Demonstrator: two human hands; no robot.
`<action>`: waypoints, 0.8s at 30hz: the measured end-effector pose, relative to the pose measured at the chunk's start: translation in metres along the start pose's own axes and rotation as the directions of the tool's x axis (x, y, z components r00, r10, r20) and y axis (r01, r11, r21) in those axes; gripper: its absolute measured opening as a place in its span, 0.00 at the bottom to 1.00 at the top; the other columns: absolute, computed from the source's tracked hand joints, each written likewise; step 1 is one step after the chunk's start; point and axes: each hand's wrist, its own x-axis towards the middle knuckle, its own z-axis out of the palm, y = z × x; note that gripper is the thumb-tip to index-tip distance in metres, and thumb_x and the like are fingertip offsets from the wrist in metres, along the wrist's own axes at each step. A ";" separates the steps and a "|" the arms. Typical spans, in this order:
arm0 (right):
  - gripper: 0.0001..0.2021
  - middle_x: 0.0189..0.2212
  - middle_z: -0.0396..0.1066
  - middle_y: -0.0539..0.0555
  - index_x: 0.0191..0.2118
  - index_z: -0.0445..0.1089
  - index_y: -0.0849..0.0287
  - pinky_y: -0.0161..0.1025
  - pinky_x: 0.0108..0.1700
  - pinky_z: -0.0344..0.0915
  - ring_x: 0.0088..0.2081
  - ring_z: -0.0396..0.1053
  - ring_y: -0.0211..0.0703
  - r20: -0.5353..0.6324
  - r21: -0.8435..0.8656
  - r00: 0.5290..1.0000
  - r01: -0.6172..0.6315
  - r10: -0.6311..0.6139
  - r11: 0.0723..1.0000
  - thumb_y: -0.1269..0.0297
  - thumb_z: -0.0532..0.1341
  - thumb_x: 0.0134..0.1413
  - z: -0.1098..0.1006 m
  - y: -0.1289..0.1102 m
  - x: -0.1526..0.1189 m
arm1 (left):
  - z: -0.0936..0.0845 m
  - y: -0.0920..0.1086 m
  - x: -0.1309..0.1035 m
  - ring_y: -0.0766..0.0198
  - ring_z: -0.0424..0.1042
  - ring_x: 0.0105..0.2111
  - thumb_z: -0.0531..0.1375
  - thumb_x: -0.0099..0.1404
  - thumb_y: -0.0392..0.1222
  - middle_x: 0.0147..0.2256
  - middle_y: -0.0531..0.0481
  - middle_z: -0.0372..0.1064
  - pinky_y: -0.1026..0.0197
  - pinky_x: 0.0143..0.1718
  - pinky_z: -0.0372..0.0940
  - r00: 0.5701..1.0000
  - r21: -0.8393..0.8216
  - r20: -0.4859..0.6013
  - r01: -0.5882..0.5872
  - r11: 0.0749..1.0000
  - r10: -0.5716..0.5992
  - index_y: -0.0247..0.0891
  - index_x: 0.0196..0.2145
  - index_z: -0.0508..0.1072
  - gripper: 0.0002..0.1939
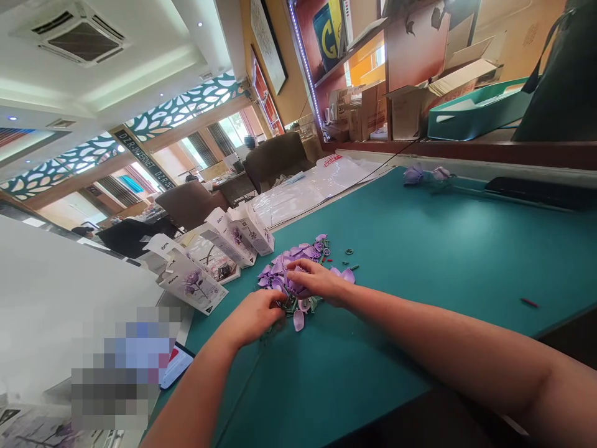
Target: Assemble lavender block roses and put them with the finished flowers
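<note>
A heap of small purple petal pieces (280, 264) lies on the green table (396, 249), with green and pink parts mixed in along its edges. My right hand (317, 280) rests over the heap, its fingers bent down onto the purple pieces. At the heap's near left edge is my left hand (256, 314), fingers curled downward by some green parts; its fingertips are partly hidden. What either hand holds, if anything, cannot be made out. A light pink petal (299, 321) lies just below the hands.
White flower-print boxes (193, 283) stand along the table's left edge. At the back right are purple flowers (414, 175) and a black object (541, 191). A small dark red stick (529, 303) lies at the right. A tablet (176, 367) sits at the lower left.
</note>
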 end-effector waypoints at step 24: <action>0.19 0.39 0.70 0.51 0.50 0.67 0.55 0.33 0.33 0.64 0.33 0.66 0.37 -0.025 -0.326 0.976 0.199 -0.218 0.924 0.57 0.60 0.52 -0.003 0.008 0.003 | 0.004 -0.001 0.002 0.63 0.69 0.31 0.51 0.53 0.35 0.33 0.51 0.74 0.64 0.28 0.59 0.999 0.009 -0.010 0.030 1.000 -0.030 0.41 0.33 0.73 0.12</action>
